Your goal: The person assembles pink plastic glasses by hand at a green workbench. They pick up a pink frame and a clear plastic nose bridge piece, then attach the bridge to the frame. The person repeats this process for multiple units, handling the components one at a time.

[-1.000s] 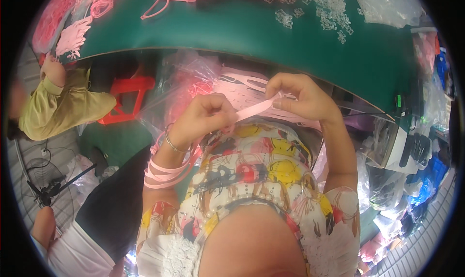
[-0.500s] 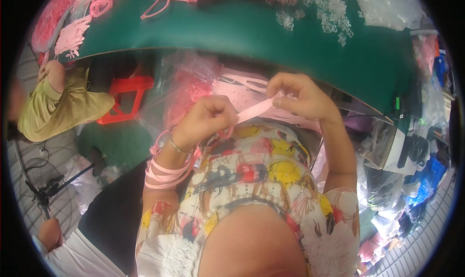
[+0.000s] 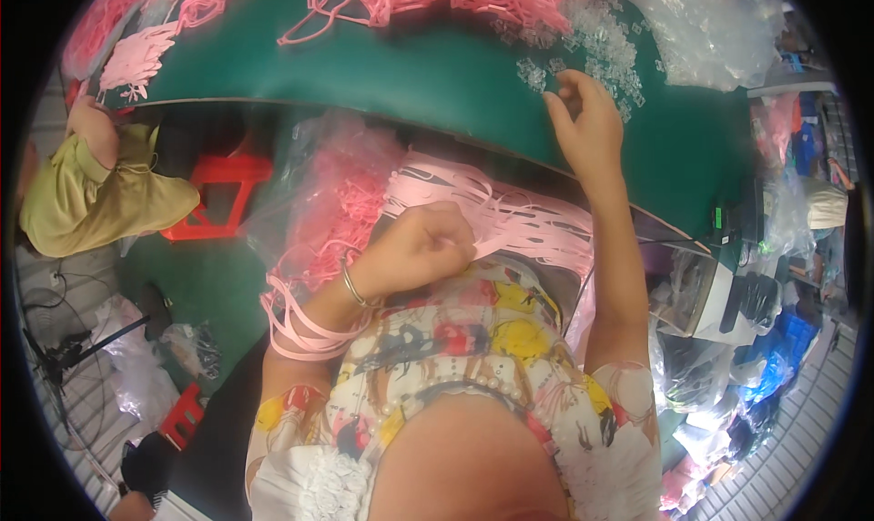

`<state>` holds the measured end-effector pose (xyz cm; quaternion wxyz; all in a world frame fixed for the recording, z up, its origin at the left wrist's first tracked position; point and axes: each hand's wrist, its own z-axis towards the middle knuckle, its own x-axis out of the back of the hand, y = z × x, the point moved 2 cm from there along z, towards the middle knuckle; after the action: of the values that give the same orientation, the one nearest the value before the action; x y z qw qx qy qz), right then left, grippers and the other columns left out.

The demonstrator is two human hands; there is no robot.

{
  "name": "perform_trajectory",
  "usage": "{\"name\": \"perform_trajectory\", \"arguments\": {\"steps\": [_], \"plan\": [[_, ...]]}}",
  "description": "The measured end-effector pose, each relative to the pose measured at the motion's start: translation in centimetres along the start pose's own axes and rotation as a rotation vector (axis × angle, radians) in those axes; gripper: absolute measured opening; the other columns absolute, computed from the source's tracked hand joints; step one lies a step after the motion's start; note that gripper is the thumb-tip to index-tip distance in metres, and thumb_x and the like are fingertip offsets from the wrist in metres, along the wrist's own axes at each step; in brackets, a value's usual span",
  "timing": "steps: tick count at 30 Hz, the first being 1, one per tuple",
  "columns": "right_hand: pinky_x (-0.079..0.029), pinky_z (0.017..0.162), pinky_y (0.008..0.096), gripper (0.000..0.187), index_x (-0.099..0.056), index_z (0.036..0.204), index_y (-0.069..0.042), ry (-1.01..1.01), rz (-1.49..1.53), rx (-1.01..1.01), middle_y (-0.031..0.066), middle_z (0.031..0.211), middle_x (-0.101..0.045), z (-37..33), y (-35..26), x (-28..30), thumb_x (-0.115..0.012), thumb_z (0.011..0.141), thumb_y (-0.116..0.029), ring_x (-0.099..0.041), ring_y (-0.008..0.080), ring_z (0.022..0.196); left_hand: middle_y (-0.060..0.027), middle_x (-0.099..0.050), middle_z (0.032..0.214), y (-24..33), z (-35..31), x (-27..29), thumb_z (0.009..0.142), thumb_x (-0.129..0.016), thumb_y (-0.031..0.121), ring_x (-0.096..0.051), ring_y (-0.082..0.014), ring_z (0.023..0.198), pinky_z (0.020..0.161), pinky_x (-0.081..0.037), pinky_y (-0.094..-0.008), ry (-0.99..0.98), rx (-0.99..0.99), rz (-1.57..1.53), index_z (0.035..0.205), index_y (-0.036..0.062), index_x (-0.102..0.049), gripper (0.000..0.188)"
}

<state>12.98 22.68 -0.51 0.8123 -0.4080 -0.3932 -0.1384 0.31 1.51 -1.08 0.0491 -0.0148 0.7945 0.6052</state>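
Note:
My left hand (image 3: 417, 250) is closed around a flat pale pink strap (image 3: 490, 244), whose end sticks out to the right of the fingers. Several loops of pink strap (image 3: 300, 334) hang around my left forearm. Across my lap lies a bundle of pale pink straps (image 3: 537, 213). My right hand (image 3: 590, 125) reaches over the green table (image 3: 410, 70), thumb and fingers apart, with nothing visible in it. Just beyond its fingertips are small clear plastic pieces (image 3: 612, 56), scattered in a pile.
A heap of darker pink straps (image 3: 455, 0) lies at the table's far side, beside a clear plastic bag (image 3: 715, 34). Left of my lap sits a plastic bag of pink straps (image 3: 341, 202). A red stool (image 3: 218, 198) and another person's yellow-green clothing (image 3: 109, 193) are at the left.
My right hand has let go of the strap and moved up and forward to the clear pieces on the table. My left hand keeps the strap, slightly lower and further right.

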Motion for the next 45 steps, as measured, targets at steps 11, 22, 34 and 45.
{"name": "perform_trajectory", "arguments": {"steps": [11, 22, 34, 45], "plan": [[-0.045, 0.075, 0.0370, 0.026, -0.062, 0.095, -0.008, 0.022, -0.056, 0.074, 0.0072, 0.088, -0.062, 1.2, 1.3, -2.5, -0.070, 0.072, -0.016, -0.057, 0.0261, 0.085, -0.0054, -0.053, 0.079, -0.7, -0.1, 0.0, 0.079, -0.060, 0.005, -0.054, -0.0114, 0.068, 0.058, -0.045, -0.0241, -0.008, -0.013, -0.056, 0.076, -0.0026, -0.062, 0.008], [-0.046, 0.073, 0.0402, 0.025, -0.063, 0.098, -0.007, -0.051, -0.193, 0.100, 0.0089, 0.086, -0.061, 2.9, 1.0, -2.2, -0.065, 0.078, -0.024, -0.058, 0.0287, 0.084, -0.0070, -0.055, 0.078, -1.0, 0.0, 0.1, 0.078, -0.062, 0.007, -0.057, -0.0150, 0.073, 0.065, -0.047, -0.0274, -0.016, -0.022, -0.032, 0.075, 0.0001, -0.062, 0.008], [-0.043, 0.063, 0.0238, 0.015, -0.068, 0.087, -0.003, -0.086, 0.386, -0.170, 0.0032, 0.072, -0.062, 2.8, 3.0, -0.2, -0.064, 0.079, -0.016, -0.053, 0.0082, 0.065, -0.0050, -0.052, 0.079, -0.9, -0.3, 0.0, 0.080, -0.058, 0.001, -0.055, -0.0096, 0.062, 0.054, -0.044, -0.0219, -0.036, -0.017, -0.090, 0.075, -0.0043, -0.061, 0.008], [-0.041, 0.060, 0.0197, 0.012, -0.066, 0.089, -0.001, -0.111, 0.588, -0.310, -0.0015, 0.076, -0.062, 0.9, 2.5, 1.9, -0.066, 0.081, -0.011, -0.052, 0.0053, 0.066, -0.0054, -0.051, 0.079, -0.2, 1.8, 0.2, 0.077, -0.062, 0.012, -0.048, -0.0130, 0.074, 0.065, -0.039, -0.0259, 0.010, -0.226, 0.141, 0.076, -0.0003, -0.061, 0.012]]}}
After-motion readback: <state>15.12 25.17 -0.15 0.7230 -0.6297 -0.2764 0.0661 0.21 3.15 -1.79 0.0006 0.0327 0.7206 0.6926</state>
